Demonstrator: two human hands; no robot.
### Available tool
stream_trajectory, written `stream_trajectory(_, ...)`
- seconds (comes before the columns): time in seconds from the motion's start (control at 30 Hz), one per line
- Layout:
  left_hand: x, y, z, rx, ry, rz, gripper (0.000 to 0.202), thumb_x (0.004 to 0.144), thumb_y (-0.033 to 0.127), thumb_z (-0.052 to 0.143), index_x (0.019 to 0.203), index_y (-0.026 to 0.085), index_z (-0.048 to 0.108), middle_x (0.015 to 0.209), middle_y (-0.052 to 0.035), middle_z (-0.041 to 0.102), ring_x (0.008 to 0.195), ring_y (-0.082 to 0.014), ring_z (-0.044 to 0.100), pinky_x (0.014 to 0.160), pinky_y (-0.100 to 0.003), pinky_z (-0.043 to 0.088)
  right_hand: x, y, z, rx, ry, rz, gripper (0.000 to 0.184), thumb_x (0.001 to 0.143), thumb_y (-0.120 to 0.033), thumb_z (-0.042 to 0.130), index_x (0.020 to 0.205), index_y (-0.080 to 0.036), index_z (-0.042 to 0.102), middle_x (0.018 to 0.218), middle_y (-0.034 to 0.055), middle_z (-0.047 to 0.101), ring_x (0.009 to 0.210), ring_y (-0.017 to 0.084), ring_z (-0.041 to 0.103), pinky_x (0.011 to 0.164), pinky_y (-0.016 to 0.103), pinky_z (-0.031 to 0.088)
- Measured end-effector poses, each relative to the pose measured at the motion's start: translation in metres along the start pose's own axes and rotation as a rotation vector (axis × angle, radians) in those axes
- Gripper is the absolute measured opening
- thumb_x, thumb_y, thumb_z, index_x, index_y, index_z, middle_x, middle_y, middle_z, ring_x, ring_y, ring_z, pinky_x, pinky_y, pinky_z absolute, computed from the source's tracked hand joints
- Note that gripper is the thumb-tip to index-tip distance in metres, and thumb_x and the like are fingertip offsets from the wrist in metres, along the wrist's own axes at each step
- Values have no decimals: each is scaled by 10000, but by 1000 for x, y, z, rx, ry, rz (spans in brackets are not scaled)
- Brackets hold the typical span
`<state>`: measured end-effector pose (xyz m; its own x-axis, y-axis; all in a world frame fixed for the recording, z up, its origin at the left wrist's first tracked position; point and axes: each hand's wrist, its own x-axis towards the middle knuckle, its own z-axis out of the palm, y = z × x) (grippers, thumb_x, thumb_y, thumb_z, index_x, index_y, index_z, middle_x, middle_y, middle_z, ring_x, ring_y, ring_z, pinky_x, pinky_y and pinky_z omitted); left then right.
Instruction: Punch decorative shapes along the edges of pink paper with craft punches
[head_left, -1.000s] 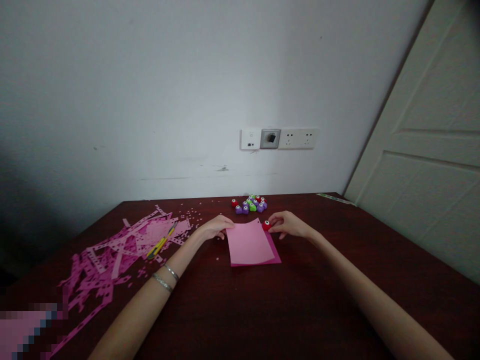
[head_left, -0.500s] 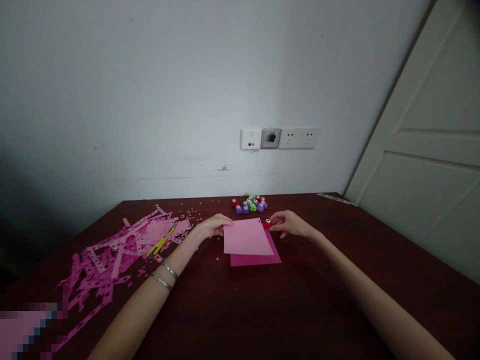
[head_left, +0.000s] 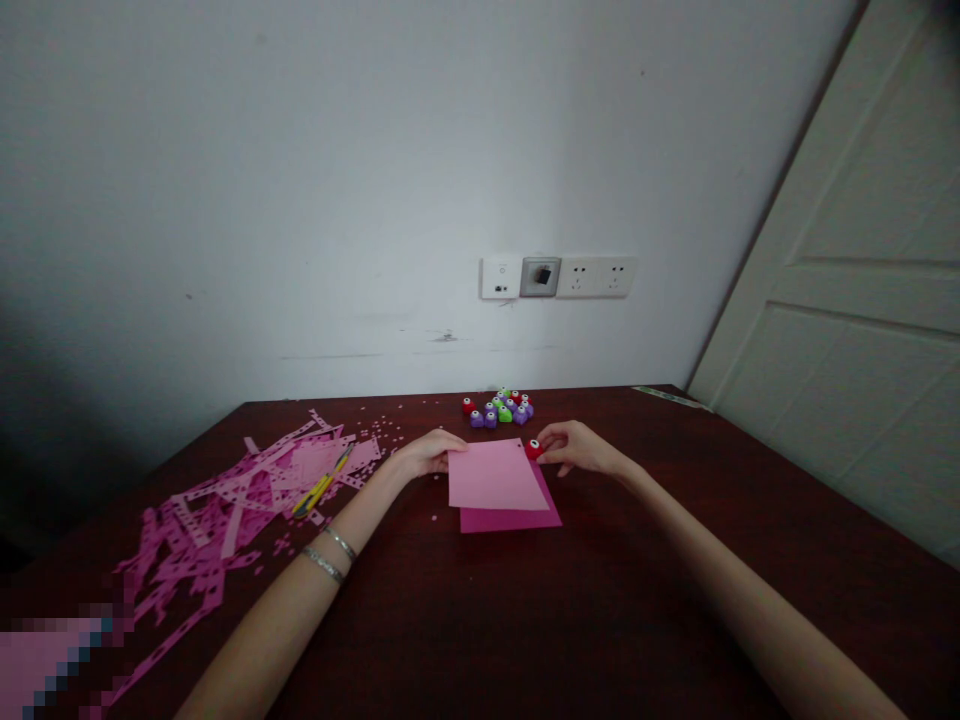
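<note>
My left hand (head_left: 433, 453) is closed on the upper left corner of a light pink sheet of paper (head_left: 495, 477), thumb on top. Below it shows a darker pink layer (head_left: 510, 520); whether the two are one folded piece I cannot tell. With its fingers closed, my right hand (head_left: 577, 447) grips a small red paper punch (head_left: 534, 449) at the sheet's upper right corner. A small dark mark shows on the paper just left of the punch. How far the paper's edge sits inside the punch is hidden.
Purple, green and red punches (head_left: 504, 410) cluster near the wall. At left lies a heap of pink paper strips with cut-outs (head_left: 225, 500), a yellow utility knife (head_left: 322, 483) on it, tiny scraps around. A green-and-white strip (head_left: 671, 398) lies at the back right edge.
Almost nothing differs. The view has shifted slightly; both hands keep their hold on the paper and the red punch.
</note>
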<state>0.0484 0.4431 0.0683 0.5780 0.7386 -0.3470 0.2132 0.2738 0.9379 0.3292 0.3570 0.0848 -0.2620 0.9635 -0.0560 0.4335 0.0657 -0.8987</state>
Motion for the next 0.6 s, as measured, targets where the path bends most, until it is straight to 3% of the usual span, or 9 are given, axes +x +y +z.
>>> stream_trajectory(0.6,-2,1,9,-48,26,-14,280,487,253,774,666,84,644,578,-10,605,544,-101,551,564,-234,424,-2,-5,3,18,-31,12,328,623,-263,724,901,-138,604,905,85,675,791,197,649,491,227,554)
